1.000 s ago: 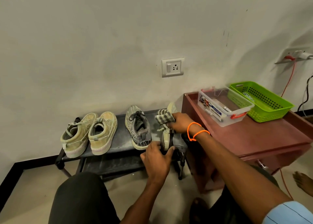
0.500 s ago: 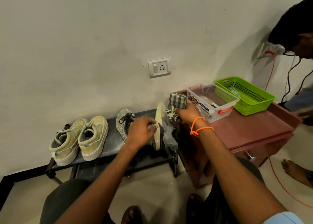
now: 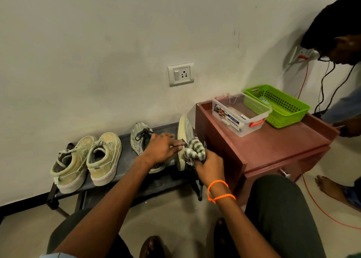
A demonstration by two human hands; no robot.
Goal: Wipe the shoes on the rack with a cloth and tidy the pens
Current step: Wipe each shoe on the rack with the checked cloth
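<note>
— Holding what?
— Right hand [image 3: 210, 165] grips the striped cloth [image 3: 193, 152] against a grey shoe [image 3: 184, 138]. That shoe is tipped on its side at the right end of the rack [image 3: 125, 183].
— And the left hand [image 3: 159, 148]?
— Its fingers press on the same shoe's sole to steady it.
— Other shoes?
— Another grey one [image 3: 139, 138] just beside, two green shoes [image 3: 86, 160] further left.

Both bare forearms reach forward from the bottom of the view. The left hand [image 3: 163, 147] lies knuckles up with its fingers extended to the right. The right hand [image 3: 210, 165], two orange bracelets at its wrist, has its fingers curled tight.
</note>
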